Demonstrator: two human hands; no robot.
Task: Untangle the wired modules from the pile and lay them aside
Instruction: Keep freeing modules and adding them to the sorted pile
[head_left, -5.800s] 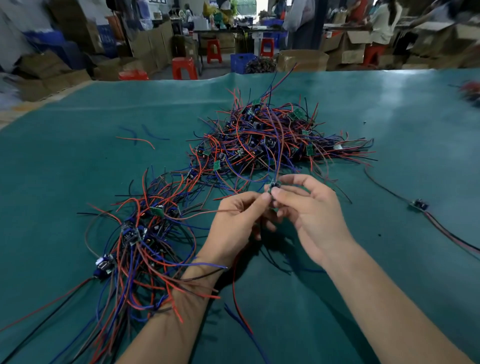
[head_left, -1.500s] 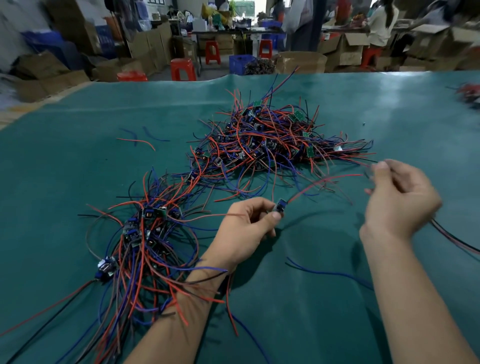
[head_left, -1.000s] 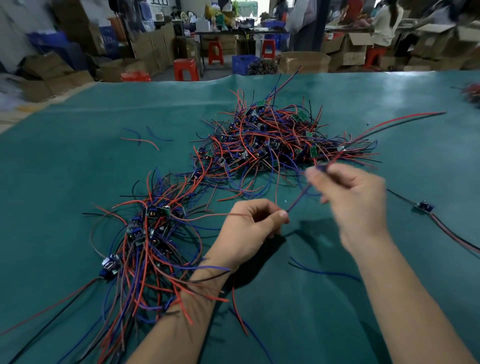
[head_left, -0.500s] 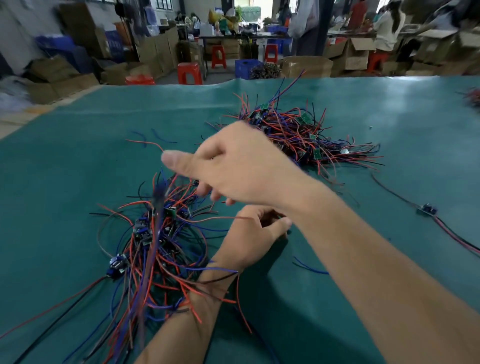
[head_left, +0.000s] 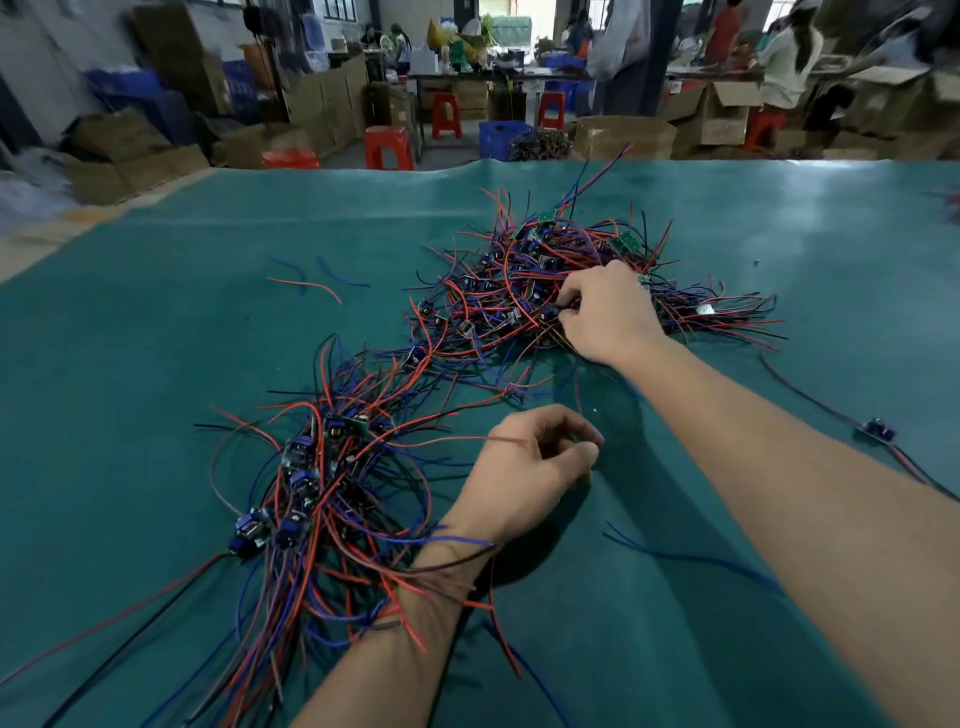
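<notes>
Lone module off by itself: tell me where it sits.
In the head view, the lone module lies on the green mat near the right edge, right of the right forearm, apart from both piles.

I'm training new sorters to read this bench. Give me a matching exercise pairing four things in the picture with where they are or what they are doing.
Things:
1. right hand
2. left hand
3. single wired module
4. sorted bundle

States:
A. alone at the table's right edge
B. reaching into the far pile
C. spread at near left
D. fingers curled, resting on the green mat

Pairs: 1-B, 2-D, 3-A, 4-C
</notes>
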